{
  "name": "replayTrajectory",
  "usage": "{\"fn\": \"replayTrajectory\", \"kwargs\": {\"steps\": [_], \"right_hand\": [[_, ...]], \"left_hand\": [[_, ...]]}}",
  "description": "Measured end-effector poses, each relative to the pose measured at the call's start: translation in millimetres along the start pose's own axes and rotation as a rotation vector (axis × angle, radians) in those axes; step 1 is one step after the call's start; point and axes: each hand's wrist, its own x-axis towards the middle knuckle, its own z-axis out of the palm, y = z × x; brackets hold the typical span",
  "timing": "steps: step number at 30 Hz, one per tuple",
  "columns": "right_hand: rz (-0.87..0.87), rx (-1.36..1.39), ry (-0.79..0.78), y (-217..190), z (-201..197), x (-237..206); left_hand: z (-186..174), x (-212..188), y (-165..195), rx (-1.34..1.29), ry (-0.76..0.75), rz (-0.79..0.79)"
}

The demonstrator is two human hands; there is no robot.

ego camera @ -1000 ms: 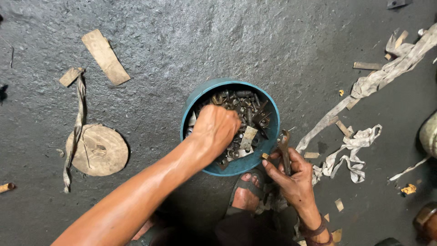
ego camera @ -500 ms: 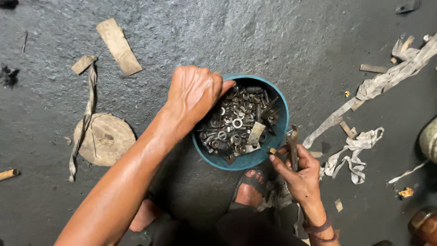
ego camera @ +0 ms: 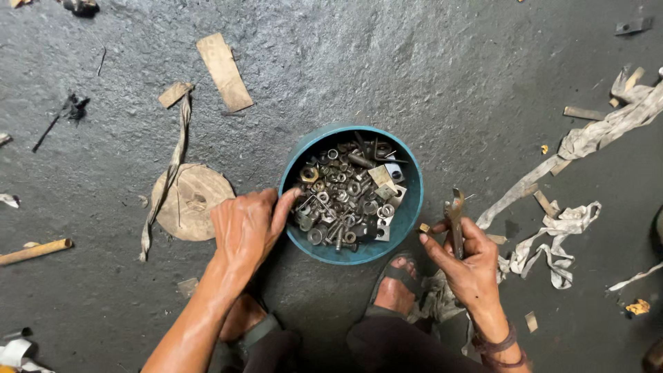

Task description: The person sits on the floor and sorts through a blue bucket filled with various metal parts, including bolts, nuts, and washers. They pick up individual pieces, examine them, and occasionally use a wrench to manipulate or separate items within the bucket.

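Withdrawn from over the blue bowl [ego camera: 409, 207] of nuts and bolts [ego camera: 345, 197], the left hand [ego camera: 245, 228] now grips its near-left rim, while the right hand [ego camera: 466, 259] pinches an upright wrench [ego camera: 456, 220] just right of it.

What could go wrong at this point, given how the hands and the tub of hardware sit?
The left hand grips the rim of the blue tub, which is heaped with loose nuts and bolts; a tug might tip it. The right hand pinches a rusty metal piece, which might slip. A sandalled foot sits just below the tub, exposed to falling hardware.
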Motion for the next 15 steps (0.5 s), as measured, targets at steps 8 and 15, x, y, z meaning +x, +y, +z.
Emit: {"fn": "replayTrajectory", "kwargs": {"steps": [8, 15], "right_hand": [[-0.007, -0.038, 0.009, -14.5, 2.9, -0.7], [0.042, -0.064, 0.066, 30.3, -12.4, -13.6]], "left_hand": [[34.2, 48.8, 50.7, -0.011, -0.064, 0.544], [84.7, 93.3, 83.7, 0.054, -0.137, 0.529]]}}
